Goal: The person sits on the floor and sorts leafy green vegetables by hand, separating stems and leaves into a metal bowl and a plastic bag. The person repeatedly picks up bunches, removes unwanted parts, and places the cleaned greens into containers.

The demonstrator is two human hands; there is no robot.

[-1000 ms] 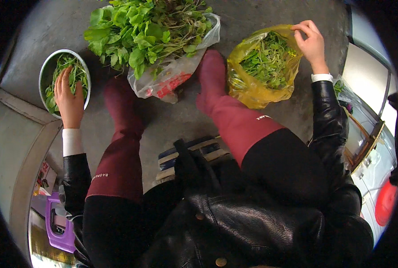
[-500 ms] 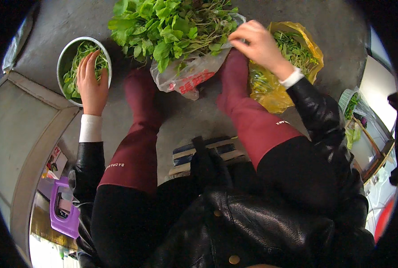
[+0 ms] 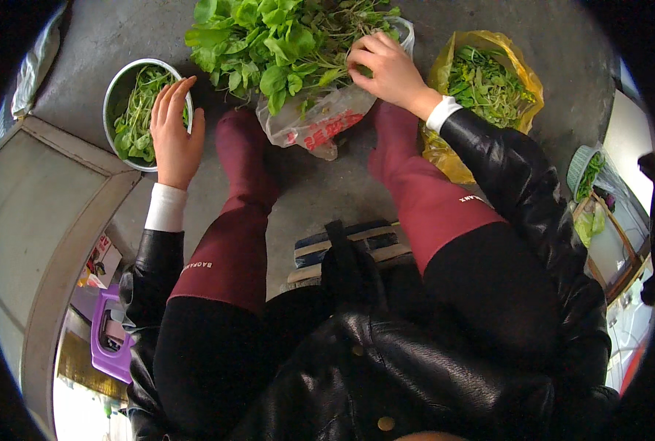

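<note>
A heap of leafy greens lies on a clear plastic bag with red print, at the far middle between my feet. At the stems on the right of this heap, my right hand has its fingers curled in. Whatever is between those fingertips is hidden. My left hand is open, fingers stretched out, above the right rim of a round metal bowl. Inside the bowl are loose green stems and leaves. To the right, a yellow plastic bag stands open, holding picked greens.
My boots rest on the grey floor either side of the clear bag. A pale framed panel borders the left, with a purple plastic item nearby. A pale green basket with greens stands at the far right.
My right hand has moved left from beside the yellow bag onto the heap's stems. My left hand has shifted from over the bowl's greens to its right rim.
</note>
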